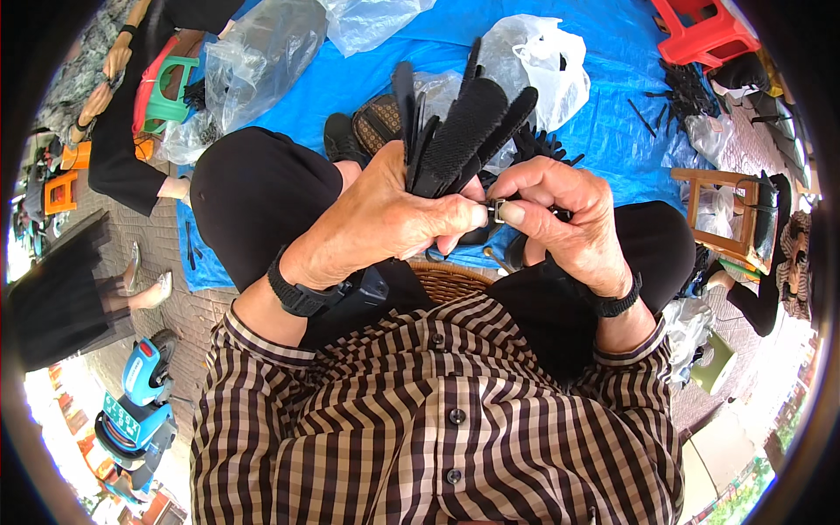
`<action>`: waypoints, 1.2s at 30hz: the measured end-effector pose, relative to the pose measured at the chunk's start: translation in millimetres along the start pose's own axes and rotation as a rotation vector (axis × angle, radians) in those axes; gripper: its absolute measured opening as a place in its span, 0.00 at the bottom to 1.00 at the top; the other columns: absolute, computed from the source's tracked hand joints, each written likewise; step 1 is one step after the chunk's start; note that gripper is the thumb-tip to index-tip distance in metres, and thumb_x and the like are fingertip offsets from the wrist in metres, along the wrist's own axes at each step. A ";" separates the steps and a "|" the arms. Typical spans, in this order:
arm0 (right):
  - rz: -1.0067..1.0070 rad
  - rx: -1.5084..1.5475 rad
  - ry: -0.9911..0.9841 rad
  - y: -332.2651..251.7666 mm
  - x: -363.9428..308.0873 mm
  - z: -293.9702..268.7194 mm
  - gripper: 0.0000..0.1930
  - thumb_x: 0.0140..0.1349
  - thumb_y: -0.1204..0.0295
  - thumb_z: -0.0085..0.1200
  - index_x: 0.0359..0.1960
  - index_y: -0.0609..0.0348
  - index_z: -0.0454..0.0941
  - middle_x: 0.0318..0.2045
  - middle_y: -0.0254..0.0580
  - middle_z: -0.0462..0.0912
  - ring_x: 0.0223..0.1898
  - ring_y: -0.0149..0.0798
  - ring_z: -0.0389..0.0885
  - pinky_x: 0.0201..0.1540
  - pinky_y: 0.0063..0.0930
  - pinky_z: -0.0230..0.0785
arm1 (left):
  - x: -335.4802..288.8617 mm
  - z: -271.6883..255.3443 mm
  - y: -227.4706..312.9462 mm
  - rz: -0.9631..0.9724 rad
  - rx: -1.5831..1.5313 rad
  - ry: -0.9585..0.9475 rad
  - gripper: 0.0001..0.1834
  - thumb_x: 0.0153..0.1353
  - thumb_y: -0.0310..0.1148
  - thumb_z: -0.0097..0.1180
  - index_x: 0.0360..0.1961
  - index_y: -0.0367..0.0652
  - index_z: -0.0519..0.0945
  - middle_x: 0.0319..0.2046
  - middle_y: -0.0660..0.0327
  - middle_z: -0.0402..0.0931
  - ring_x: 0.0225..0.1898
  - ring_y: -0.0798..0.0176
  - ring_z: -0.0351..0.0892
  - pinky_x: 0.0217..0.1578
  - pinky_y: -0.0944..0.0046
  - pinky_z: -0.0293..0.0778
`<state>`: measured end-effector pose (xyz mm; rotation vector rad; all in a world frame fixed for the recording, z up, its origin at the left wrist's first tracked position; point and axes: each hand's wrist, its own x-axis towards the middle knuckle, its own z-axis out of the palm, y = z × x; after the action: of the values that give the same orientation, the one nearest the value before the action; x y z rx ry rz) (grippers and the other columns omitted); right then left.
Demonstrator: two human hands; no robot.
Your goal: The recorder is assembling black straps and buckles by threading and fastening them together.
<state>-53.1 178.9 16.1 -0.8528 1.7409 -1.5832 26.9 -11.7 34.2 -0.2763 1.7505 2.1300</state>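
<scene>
My left hand point(376, 214) is closed around a bundle of black fabric straps point(459, 131), whose rounded, textured ends fan out above the fingers. My right hand point(573, 206) pinches a small square metal buckle point(499, 211) between thumb and forefinger. The left thumb tip meets it from the other side, so the two hands almost touch. Whether a strap passes through the buckle is hidden by the fingertips. Just behind the right hand lie more black strips point(547, 144). Below the hands, between my legs, shows the rim of a wicker basket point(451, 282).
A blue tarp point(612, 105) spreads out ahead, with clear plastic bags point(262, 61) and a white bag point(538, 70) on it. Loose black strips point(687, 92) lie at the right. Red stool point(704, 35) and wooden frame point(722, 210) stand there too. Other people sit or stand at left.
</scene>
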 end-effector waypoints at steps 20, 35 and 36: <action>-0.031 -0.064 0.022 -2.7 0.4 2.1 0.06 0.55 0.79 0.54 0.35 0.62 0.76 0.14 0.31 0.74 0.18 0.18 0.66 0.22 0.16 0.59 | -1.6 3.9 -1.1 0.023 0.035 0.063 0.12 0.51 0.35 0.61 0.26 0.36 0.75 0.13 0.65 0.67 0.11 0.79 0.60 0.11 0.79 0.54; -0.052 -0.081 -0.011 0.4 -0.1 0.6 0.09 0.53 0.80 0.56 0.37 0.59 0.75 0.11 0.28 0.67 0.16 0.18 0.62 0.20 0.17 0.55 | 1.1 11.9 -19.3 0.238 0.134 0.245 0.03 0.51 0.23 0.57 0.26 0.37 0.76 0.17 0.68 0.70 0.18 0.78 0.66 0.18 0.76 0.62; -0.052 -0.082 -0.012 1.0 -0.1 1.0 0.09 0.53 0.80 0.56 0.37 0.59 0.75 0.11 0.28 0.67 0.16 0.18 0.62 0.20 0.17 0.55 | 1.4 11.8 -19.2 0.224 0.157 0.266 0.04 0.52 0.25 0.58 0.26 0.38 0.75 0.17 0.68 0.69 0.17 0.78 0.64 0.17 0.77 0.59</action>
<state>-52.2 178.4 15.0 -0.9526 1.7987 -1.5463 34.3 3.1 18.9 -0.3493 2.1802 2.1713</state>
